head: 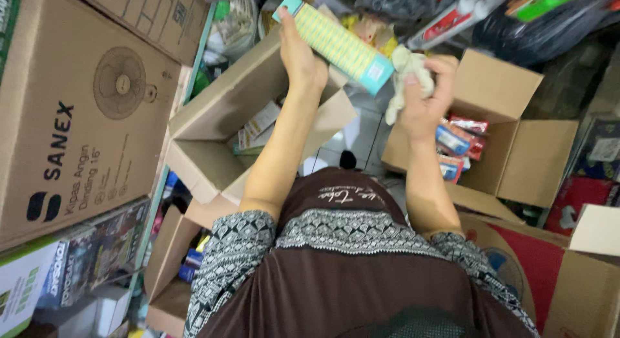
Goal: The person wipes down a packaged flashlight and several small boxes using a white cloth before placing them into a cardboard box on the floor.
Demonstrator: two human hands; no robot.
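The left hand (pixel 298 57) is gripping a long yellow-and-teal striped box (pixel 336 42) raised above an open carton (pixel 213 157) holding packets. The right hand (pixel 423 95) is clutching a pale crumpled cloth (pixel 407 70) beside the box's end, over another carton (pixel 516 150) containing red-and-blue packs. Step appears to be wiping; cloth must meet box.

Even soft light, slight motion blur, wide-angle edge distortion

Grey tiled floor (pixel 361 134) showing between open cardboard boxes (pixel 516 150); a big fan carton (pixel 84 105) stacked left of it.
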